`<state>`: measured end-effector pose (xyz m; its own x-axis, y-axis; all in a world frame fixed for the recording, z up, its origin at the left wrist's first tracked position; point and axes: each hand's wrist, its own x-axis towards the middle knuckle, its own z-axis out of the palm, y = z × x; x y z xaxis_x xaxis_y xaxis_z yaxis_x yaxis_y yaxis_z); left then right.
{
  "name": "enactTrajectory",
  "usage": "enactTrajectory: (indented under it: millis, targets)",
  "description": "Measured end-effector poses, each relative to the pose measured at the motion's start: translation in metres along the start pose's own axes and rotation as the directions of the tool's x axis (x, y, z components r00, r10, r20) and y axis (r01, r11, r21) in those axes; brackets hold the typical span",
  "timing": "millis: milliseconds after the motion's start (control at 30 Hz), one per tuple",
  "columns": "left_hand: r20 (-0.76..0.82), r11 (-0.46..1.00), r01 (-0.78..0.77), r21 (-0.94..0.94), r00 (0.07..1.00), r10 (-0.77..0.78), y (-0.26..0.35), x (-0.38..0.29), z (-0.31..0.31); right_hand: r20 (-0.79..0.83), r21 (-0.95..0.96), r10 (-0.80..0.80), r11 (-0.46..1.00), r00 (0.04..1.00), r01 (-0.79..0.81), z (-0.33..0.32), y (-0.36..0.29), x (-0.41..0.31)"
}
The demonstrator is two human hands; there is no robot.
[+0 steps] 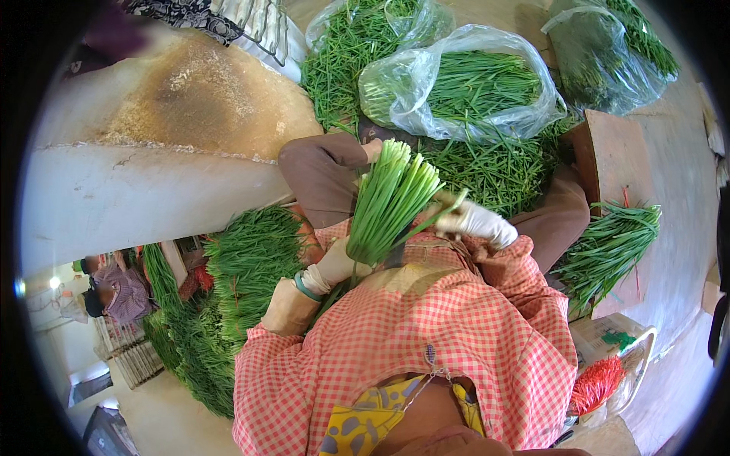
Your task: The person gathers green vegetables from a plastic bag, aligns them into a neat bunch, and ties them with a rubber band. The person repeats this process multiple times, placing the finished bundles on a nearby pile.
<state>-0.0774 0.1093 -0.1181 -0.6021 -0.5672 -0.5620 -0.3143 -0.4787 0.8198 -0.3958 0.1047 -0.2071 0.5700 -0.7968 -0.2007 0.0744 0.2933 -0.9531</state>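
My left hand [337, 263], in a pale glove with a teal band at the wrist, grips a bunch of garlic chives [390, 199] in front of my chest. The pale cut ends of the bunch point up and away from me. My right hand [476, 223], also gloved, is just right of the bunch, its fingers blurred. One chive stalk [434, 219] slants out from the bunch across those fingers. Whether they pinch it is unclear. Loose chives [490, 171] lie in a heap between my legs.
Ahead stand an open plastic bag of chives [485, 85] and another bag [610, 68]. Chives with a red tie [616, 245] rest on a wooden board [619, 154] at right, near red ties [599, 385]. Stacked chives [251, 273] lie left; another person [122, 290] sits beyond.
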Motion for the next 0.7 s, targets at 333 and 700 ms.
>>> enactTrajectory:
  millis: [333,700]
  targets:
    - [-0.343,0.963,0.015,0.267,0.936,0.081,-0.004,-0.025,-0.004,0.082,0.208,0.285,0.932,0.955,-0.296,-0.003,-0.054,0.008]
    - [-0.58,0.679,0.248,0.691,0.751,0.316,-0.019,-0.026,0.007,-0.048,0.765,0.258,0.631,0.965,-0.131,0.046,0.005,0.057]
